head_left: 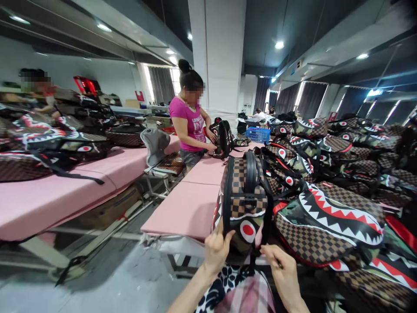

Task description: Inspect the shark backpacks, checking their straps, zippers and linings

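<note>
A brown checkered backpack (pixel 245 198) with a shark-mouth print and a red eye stands upright at the near edge of the pink table (pixel 185 208). My left hand (pixel 215 252) grips its lower left edge, thumb up against the fabric. My right hand (pixel 280 269) is curled at its lower right corner, pinching what looks like a strap or zipper pull; the exact item is too small to name. Both hands sit close to my lap, over patterned clothing (pixel 241 293).
A big heap of matching shark backpacks (pixel 329 221) fills the right side. A person in a pink shirt (pixel 190 124) handles another backpack (pixel 223 139) further along the table. More bags lie on a second pink table (pixel 58 191) at left. A blue basket (pixel 258 134) and a grey chair (pixel 156 148) stand beyond.
</note>
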Available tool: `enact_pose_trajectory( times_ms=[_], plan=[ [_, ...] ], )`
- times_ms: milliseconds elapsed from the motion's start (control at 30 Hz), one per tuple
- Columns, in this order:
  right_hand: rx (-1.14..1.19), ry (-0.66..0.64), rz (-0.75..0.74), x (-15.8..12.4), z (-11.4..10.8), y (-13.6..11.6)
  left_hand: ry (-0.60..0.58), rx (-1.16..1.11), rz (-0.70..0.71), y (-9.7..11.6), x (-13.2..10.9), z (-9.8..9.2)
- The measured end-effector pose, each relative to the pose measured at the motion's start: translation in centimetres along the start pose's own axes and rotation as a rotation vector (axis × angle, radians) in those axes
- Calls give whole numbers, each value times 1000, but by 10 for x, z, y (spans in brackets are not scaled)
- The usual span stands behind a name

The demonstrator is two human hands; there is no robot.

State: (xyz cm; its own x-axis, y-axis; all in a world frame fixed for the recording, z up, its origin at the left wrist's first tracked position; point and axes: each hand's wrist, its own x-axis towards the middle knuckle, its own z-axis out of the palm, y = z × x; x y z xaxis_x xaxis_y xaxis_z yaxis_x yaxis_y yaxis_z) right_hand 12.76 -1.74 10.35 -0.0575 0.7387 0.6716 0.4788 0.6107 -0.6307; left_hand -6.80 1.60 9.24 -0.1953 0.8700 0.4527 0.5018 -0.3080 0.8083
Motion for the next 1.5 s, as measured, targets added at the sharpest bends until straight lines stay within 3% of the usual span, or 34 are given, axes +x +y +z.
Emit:
enact_pose_trajectory(
  times_ms=[67,167,267,367,467,567,667,800,1000,1133,1267,1367,1433,1500],
  plan=[
    [-48,78,-62,11,-11,-1,13,102,55,-17,1,13],
    [-186,133,-285,50,-24,-17,141,229,303,-26,3,21],
    [-317,32,-419,92,-19,-32,314,344,555,-24,6,22],
    [-312,-43,-452,117,-10,-36,379,431,636,-22,7,21],
    [-238,3,-367,131,-8,-33,383,441,651,-21,5,18],
    [-376,87,-246,146,-11,-33,395,442,644,-21,3,18],
    [-530,25,-194,157,-13,-36,417,451,632,-21,3,18],
    [-591,-60,-202,159,-19,-38,385,419,642,-20,3,19],
    [-531,99,-326,142,-23,-50,325,353,607,-17,3,20],
    [-522,-148,-465,134,-8,-68,218,334,545,-12,4,21],
    [-776,-291,-431,143,4,-79,182,331,559,-8,4,24],
    [-687,-410,-423,150,-2,-80,189,340,563,-8,4,25],
    [-526,-418,-396,151,-11,-79,174,355,554,-8,4,26],
    [-461,-319,-316,149,-20,-79,167,373,557,-9,3,25]
  ],
)
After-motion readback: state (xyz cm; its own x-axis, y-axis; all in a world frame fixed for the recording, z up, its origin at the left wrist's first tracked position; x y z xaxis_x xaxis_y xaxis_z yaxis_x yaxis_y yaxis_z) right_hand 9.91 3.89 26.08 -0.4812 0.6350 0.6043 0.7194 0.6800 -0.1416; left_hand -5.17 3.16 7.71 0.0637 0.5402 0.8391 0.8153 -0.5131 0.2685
